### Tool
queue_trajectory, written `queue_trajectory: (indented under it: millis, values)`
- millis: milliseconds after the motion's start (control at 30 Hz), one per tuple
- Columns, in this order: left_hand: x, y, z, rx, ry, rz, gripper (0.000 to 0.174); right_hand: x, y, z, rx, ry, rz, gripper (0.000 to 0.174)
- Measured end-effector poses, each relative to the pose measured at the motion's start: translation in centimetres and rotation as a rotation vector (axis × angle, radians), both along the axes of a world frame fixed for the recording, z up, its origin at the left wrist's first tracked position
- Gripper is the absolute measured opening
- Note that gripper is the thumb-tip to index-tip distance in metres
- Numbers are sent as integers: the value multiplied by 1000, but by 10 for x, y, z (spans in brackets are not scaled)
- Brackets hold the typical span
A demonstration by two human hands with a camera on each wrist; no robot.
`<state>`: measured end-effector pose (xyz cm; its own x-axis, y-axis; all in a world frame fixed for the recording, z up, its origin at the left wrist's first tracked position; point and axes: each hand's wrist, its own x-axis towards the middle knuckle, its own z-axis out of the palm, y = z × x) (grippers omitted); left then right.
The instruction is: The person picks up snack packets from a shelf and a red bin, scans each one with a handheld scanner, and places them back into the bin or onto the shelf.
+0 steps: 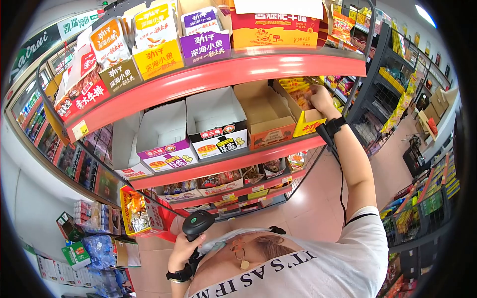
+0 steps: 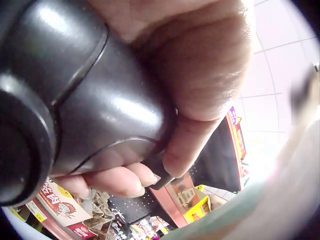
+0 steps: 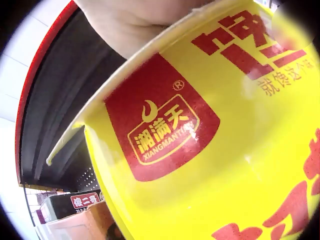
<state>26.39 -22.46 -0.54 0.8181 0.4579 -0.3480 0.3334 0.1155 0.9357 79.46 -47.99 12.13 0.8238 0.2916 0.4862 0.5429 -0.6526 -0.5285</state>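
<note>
My left hand (image 1: 184,250) grips a black handheld barcode scanner (image 1: 198,223) low in the head view, in front of the body. Up close in the left wrist view, curled fingers (image 2: 117,181) wrap the scanner's glossy casing (image 2: 120,110). My right hand (image 1: 323,101) reaches over the front of a yellow snack box (image 1: 309,123) at the right end of the second shelf. Its fingertips are among orange and yellow snack packets (image 1: 299,95); I cannot tell whether they pinch one. The box's printed yellow front (image 3: 225,135) hides those fingers in the right wrist view.
Left of the yellow box stand an empty brown carton (image 1: 271,116) and white display boxes (image 1: 216,116). A red-edged shelf (image 1: 223,74) with fish snack boxes overhangs them. Lower shelves hold more packets. Bottled drinks (image 1: 102,251) sit on the floor at left, dark racks (image 1: 380,94) at right.
</note>
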Motion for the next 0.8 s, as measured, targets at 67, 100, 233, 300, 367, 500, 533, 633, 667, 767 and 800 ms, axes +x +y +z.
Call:
queue_trajectory:
  millis: [67, 100, 233, 300, 367, 500, 533, 633, 667, 767, 800]
  values:
    - [1, -2, 6, 27, 35, -6, 24, -6, -6, 3, 265, -216, 44, 23]
    - [1, -3, 11, 20, 27, 2, 24, -6, -7, 2, 422, -281, 34, 23]
    - [4, 2, 12, 26, 19, 10, 24, -56, -18, 18, 990, -62, 216, 16]
    - [10, -2, 14, 42, 1, 9, 24, -89, -13, 24, 1200, -6, 296, 17]
    - [17, -4, 16, 34, -28, 6, 23, -121, -13, 23, 1244, 86, 268, 16]
    - [21, 0, 9, 60, -103, -66, 26, -186, 5, 8, 1192, 241, 357, 18]
    - [23, -1, 15, 88, -74, -66, 28, -202, 16, 0, 1200, 261, 369, 18]
    - [26, -4, 33, 177, -130, -100, 38, -245, 23, -44, 812, 360, 474, 17]
    - [26, -5, 37, 184, -140, -113, 40, -258, 34, -57, 718, 321, 521, 16]
    - [23, -4, 44, 185, -39, -148, 40, -283, 64, -88, 645, 406, 655, 17]
    - [23, -4, 41, 200, -9, -147, 40, -287, 73, -98, 635, 451, 685, 18]
